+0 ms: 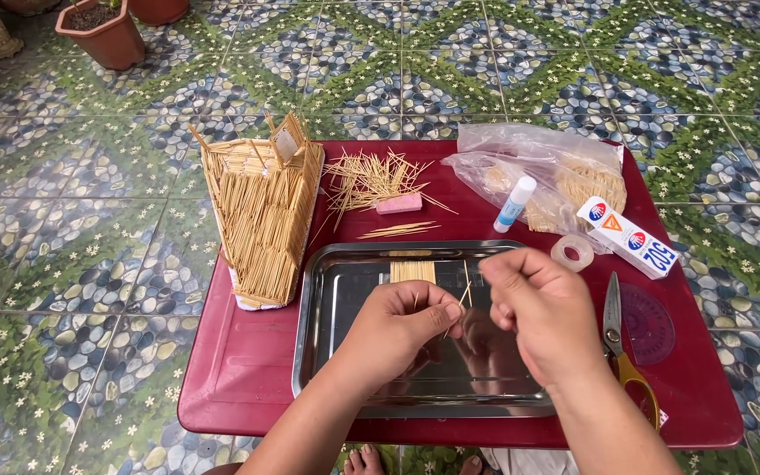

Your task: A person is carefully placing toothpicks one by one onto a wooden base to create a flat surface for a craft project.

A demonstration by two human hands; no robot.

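Note:
Over a shiny steel tray [336, 290], my left hand [402, 325] pinches a thin wooden toothpick [461, 303] near its tip. My right hand [538, 312] is curled just to its right, fingertips closed on the same toothpick. A small flat row of joined toothpicks [412, 271] lies on the tray just beyond my hands. To the left, a tall toothpick-built model [266, 211] stands on the red table [239, 369].
A loose heap of toothpicks [371, 180] and a pink eraser [398, 204] lie behind the tray. At right are a plastic bag [538, 167], a glue stick [515, 204], a tape roll [573, 252], a glue box [628, 236], scissors [617, 339]. Clay pots [103, 31] stand far left on the tiled floor.

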